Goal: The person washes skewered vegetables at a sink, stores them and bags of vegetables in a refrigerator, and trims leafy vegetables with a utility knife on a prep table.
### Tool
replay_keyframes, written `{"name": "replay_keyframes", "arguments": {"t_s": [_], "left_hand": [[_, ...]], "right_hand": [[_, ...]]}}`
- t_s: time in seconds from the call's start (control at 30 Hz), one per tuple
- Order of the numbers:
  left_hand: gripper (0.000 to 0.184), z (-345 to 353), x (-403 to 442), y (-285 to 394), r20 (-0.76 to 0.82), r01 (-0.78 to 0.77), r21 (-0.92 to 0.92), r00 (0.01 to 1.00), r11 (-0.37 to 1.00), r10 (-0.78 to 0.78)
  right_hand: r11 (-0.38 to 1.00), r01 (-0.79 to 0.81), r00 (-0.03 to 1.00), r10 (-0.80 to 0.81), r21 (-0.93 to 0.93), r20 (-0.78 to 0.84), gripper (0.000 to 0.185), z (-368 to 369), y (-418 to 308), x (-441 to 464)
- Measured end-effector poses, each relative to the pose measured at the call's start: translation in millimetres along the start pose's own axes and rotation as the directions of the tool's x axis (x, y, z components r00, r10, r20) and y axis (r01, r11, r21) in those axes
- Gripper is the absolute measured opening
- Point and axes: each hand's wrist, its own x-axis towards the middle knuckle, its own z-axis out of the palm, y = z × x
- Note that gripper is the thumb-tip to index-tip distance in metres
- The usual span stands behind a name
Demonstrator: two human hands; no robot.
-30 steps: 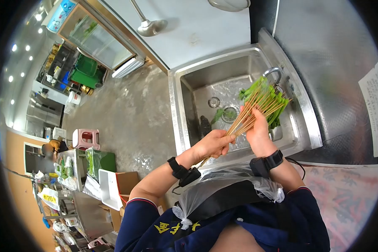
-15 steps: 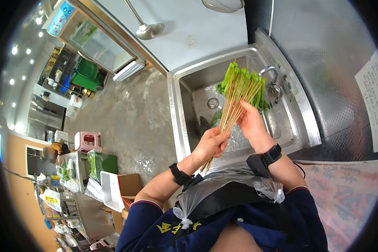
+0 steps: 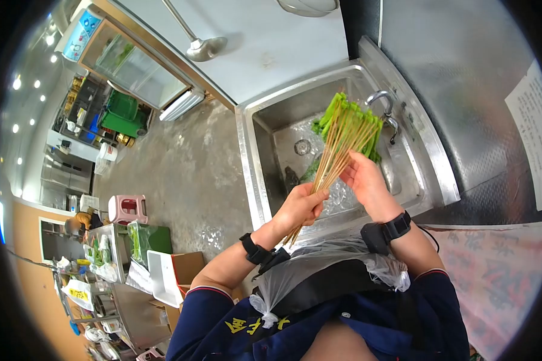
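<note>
A fanned bundle of thin wooden skewers (image 3: 330,161) carries green leafy vegetables (image 3: 338,108) at its far end, above the metal sink (image 3: 275,120). My left hand (image 3: 303,208) is wrapped round the lower part of the bundle, with the skewer ends sticking out below the fist. On the other side, my right hand (image 3: 365,178) has its fingers and thumb closed at the right edge of the skewers, farther up. Its fingertips are partly hidden by the sticks. Loose dark greens and water lie in the basin under the bundle.
A curved faucet (image 3: 381,99) rises at the sink's right side. A metal ladle (image 3: 205,48) lies on the white surface beyond. Left on the wet floor stand a pink stool (image 3: 127,209) and a green bin (image 3: 123,112). Another person (image 3: 84,222) is far left.
The skewers spread slightly wider, and their vegetable ends have turned a little. My right hand has shifted slightly down along them. My left hand keeps its grip while the view tilts a bit.
</note>
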Motion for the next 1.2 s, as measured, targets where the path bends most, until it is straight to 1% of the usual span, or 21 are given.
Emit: {"name": "replay_keyframes", "arguments": {"t_s": [0.03,0.1,0.2,0.3,0.37,0.43,0.47,0.53,0.6,0.7,0.83,0.87,0.9,0.93,0.97,1.0,1.03,1.1,1.17,1.2], "left_hand": [[0.018,0.3,0.7,0.0,0.003,0.0,0.001,1.0,1.0,0.0],[0.019,1.8,3.4,0.4,0.048,0.05,0.034,0.998,0.998,-0.051],[0.019,4.7,8.4,3.2,0.081,0.085,0.095,0.992,0.992,-0.093],[0.021,2.7,8.4,4.0,0.097,0.102,0.119,0.989,0.988,-0.114],[0.021,1.3,8.1,2.1,0.086,0.104,0.11,0.99,0.988,-0.114],[0.021,0.9,10.6,4.8,0.084,0.094,0.11,0.991,0.989,-0.104],[0.022,-0.1,10.7,5.9,0.061,0.094,0.078,0.993,0.992,-0.099],[0.022,-3.6,9.9,7.0,0.033,0.097,0.044,0.995,0.994,-0.098],[0.022,-7.9,11.6,8.2,-0.004,0.057,-0.039,0.998,0.998,-0.057],[0.023,-14.4,12.7,12.6,-0.026,0.021,-0.076,0.999,0.997,-0.023],[0.024,-16.9,14.1,13.1,-0.044,0.009,-0.083,0.999,0.996,-0.013],[0.024,-13.5,13.4,14.3,-0.042,0.012,-0.084,0.999,0.996,-0.015],[0.023,-9.9,11.1,16.9,-0.056,0.022,-0.047,0.998,0.999,-0.024],[0.023,-8.2,9.3,18.3,-0.075,0.03,-0.009,0.997,0.999,-0.031],[0.023,-8.0,9.1,17.9,-0.08,0.029,-0.009,0.996,1.0,-0.03],[0.023,-7.2,9.3,16.7,-0.051,0.045,0.011,0.998,0.999,-0.044],[0.022,-5.8,9.9,15.2,-0.02,0.061,0.031,0.998,0.998,-0.061],[0.023,-1.2,10.8,14.2,-0.023,0.076,0.056,0.997,0.996,-0.075],[0.024,2.5,10.9,13.7,-0.005,0.096,0.156,0.995,0.983,-0.096],[0.025,2.1,12.4,12.6,0.029,0.111,0.16,0.993,0.981,-0.117]], "right_hand": [[1.0,0.013,1.0,-0.013,0.011,-0.026,0.022,-5.9,0.0,2.1],[0.999,0.032,0.998,-0.031,0.022,-0.055,0.022,-13.3,-2.7,0.6],[0.997,0.02,0.998,-0.024,-0.08,-0.051,0.027,-22.1,-12.6,-13.4],[0.996,-0.016,0.998,0.011,-0.086,-0.063,0.026,-46.5,-25.9,-17.5],[0.998,0.002,0.995,-0.008,-0.06,-0.104,0.024,-63.9,-34.4,-15.7],[0.992,0.125,0.969,-0.127,-0.021,-0.212,0.023,-75.4,-47.0,-12.8],[0.992,0.126,0.969,-0.127,-0.02,-0.212,0.023,-80.8,-53.9,-10.6],[0.981,0.195,0.948,-0.186,0.013,-0.26,0.023,-92.5,-65.6,-6.3],[0.98,0.201,0.945,-0.192,0.006,-0.266,0.022,-107.9,-75.2,-1.2],[0.98,0.197,0.943,-0.2,-0.036,-0.268,0.022,-122.7,-87.5,3.2],[0.972,0.221,0.926,-0.233,-0.077,-0.297,0.02,-128.5,-99.5,7.4],[0.97,0.205,0.927,-0.235,-0.129,-0.292,0.022,-130.3,-103.3,9.0],[0.965,0.191,0.929,-0.237,-0.181,-0.284,0.023,-130.5,-107.0,11.3],[0.965,0.19,0.93,-0.236,-0.18,-0.281,0.023,-129.5,-109.8,13.5],[0.955,0.16,0.934,-0.229,-0.251,-0.276,0.026,-128.3,-112.6,16.0],[0.938,0.129,0.936,-0.222,-0.321,-0.273,0.029,-127.3,-115.3,17.5],[0.938,0.127,0.936,-0.22,-0.321,-0.274,0.029,-126.2,-118.7,18.6],[0.888,0.098,0.942,-0.228,-0.449,-0.246,0.039,-123.5,-126.0,22.6],[0.876,0.087,0.946,-0.222,-0.475,-0.235,0.042,-124.4,-129.7,28.3],[0.863,0.076,0.95,-0.214,-0.5,-0.225,0.046,-125.4,-131.3,29.9]]}}
